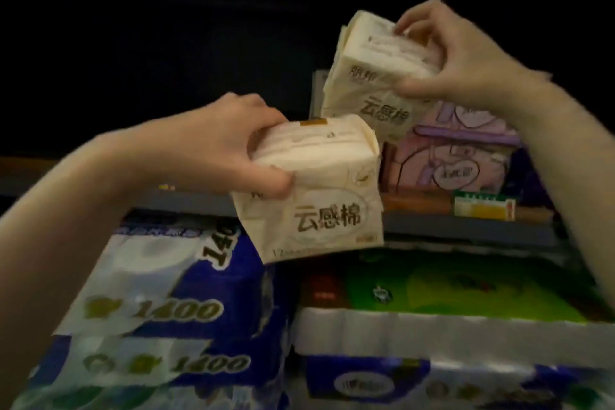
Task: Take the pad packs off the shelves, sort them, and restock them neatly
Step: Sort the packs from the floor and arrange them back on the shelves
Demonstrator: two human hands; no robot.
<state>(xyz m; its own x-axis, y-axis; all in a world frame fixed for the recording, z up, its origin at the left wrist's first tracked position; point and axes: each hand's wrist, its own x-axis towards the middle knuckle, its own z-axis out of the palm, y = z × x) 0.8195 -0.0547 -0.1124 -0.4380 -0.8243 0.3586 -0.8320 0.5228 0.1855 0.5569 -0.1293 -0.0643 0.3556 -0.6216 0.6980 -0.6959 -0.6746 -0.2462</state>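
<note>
Head view: dim shelf (466, 230); left grip (229, 140), right grip (462, 53) each clasp cream pack.

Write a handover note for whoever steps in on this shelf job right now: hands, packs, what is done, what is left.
Left hand grips a cream pad pack from above, held in the air in front of the shelf edge.
Right hand grips a second cream pack of the same design, held higher, over the purple packs that stand on the shelf.
Done: both cream packs are in hand, off the shelf.
Left: the purple packs are still on the shelf; sorting and neat restocking are not done. The shelf to the left is too dark to judge.
Below: blue and white tissue roll bundles and a green pack.
</note>
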